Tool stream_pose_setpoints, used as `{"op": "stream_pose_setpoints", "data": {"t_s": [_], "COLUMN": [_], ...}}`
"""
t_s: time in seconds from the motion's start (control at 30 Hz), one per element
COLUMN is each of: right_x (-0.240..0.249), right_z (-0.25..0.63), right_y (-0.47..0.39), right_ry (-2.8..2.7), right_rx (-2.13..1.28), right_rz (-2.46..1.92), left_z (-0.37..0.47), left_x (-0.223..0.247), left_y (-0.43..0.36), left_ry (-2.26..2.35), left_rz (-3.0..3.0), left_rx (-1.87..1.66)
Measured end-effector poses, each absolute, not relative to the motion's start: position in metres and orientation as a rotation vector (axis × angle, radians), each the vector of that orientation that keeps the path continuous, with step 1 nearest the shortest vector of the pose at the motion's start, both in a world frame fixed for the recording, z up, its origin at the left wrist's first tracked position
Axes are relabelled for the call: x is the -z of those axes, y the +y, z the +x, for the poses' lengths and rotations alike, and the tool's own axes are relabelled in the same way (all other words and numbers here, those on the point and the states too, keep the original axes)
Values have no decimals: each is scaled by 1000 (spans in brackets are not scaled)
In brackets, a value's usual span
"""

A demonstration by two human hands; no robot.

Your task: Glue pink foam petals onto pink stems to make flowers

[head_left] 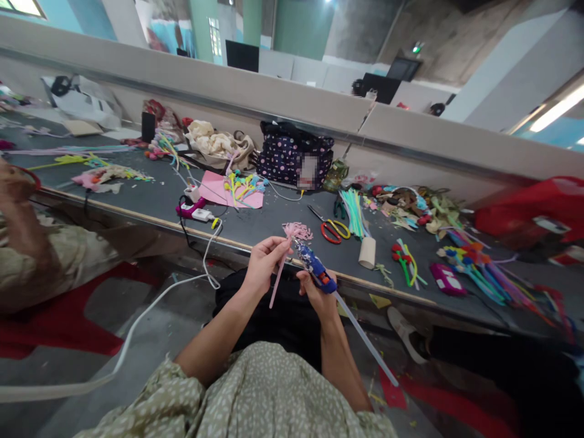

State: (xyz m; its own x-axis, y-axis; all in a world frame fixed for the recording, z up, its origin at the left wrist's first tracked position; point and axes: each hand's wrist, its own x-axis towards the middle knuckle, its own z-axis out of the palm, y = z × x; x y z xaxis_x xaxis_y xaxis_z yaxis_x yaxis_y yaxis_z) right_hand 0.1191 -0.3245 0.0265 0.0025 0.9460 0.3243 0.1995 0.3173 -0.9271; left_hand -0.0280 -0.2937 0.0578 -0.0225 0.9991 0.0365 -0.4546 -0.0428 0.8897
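Observation:
My left hand (pixel 267 261) pinches a pink strip (pixel 277 283) that hangs down from the fingertips. In my right hand (pixel 319 296) is a blue glue gun (pixel 316 266), its nozzle pointing up and left, close to my left fingertips. A long translucent glue stick (pixel 365 337) sticks out of the gun's back end. Just beyond my left fingertips, small pink pieces (pixel 298 230) lie in a pile on the dark table (pixel 269 231). Whether the nozzle touches the pink strip cannot be made out.
Scissors (pixel 332 231) and a beige cylinder (pixel 367 252) lie right of the pile. Behind stand a dotted bag (pixel 292 152) and a pink sheet (pixel 212 187) with colourful stems. A white cable (pixel 159 292) crosses at left. Another person's hand (pixel 16 182) is at far left.

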Motion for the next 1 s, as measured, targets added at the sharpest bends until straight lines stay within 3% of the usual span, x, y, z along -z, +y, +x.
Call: {"op": "stream_pose_setpoints", "data": {"t_s": [0.53,0.8,1.0], "right_x": [-24,-5,13], "right_z": [160,181,156], "right_y": [-290,-230,-196], "right_ry": [-1591,-1537,-1768], "right_rx": [-490,-429,-312], "right_rz": [-1448,-1527,-1885], "left_z": [-45,-53,-58], "left_x": [-51,-38,-30], "left_y": [-280,-270,-265], "left_ry": [884,787,788], "left_rz": [780,563,520], "left_rx": [-1550,-1390,-1367]}}
